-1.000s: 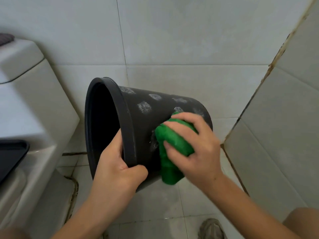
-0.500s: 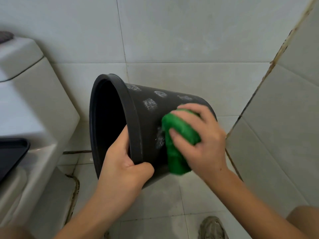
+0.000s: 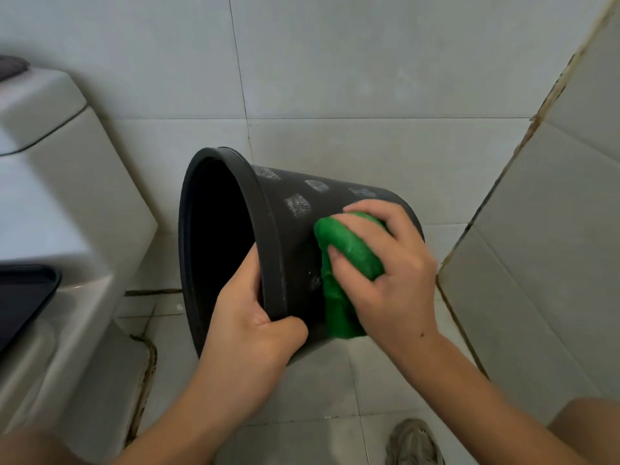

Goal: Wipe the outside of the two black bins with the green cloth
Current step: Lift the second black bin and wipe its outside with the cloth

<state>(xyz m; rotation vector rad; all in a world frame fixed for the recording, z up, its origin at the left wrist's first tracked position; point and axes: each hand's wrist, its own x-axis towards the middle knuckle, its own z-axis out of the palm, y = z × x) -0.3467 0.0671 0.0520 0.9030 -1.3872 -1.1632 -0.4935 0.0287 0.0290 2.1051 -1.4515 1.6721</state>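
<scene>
A black bin (image 3: 285,229) is tipped on its side in the air, its open mouth facing left. Pale scuffed patches dot its upper wall. My left hand (image 3: 251,330) grips the rim at the lower edge, thumb outside and fingers inside the bin. My right hand (image 3: 385,273) holds a bunched green cloth (image 3: 345,270) and presses it against the bin's side wall, close to the base. Part of the cloth hangs down below my fingers. Only one black bin is in view.
A white toilet (image 3: 67,229) with its cistern fills the left side, with a dark tray-like edge (image 3: 23,297) on it. Tiled walls stand behind and to the right (image 3: 536,263). The tiled floor (image 3: 318,397) lies below, and a shoe (image 3: 414,441) shows at the bottom.
The bin and both hands have shifted slightly to the right and up in view. My right hand with the cloth has slid a little along the bin's wall.
</scene>
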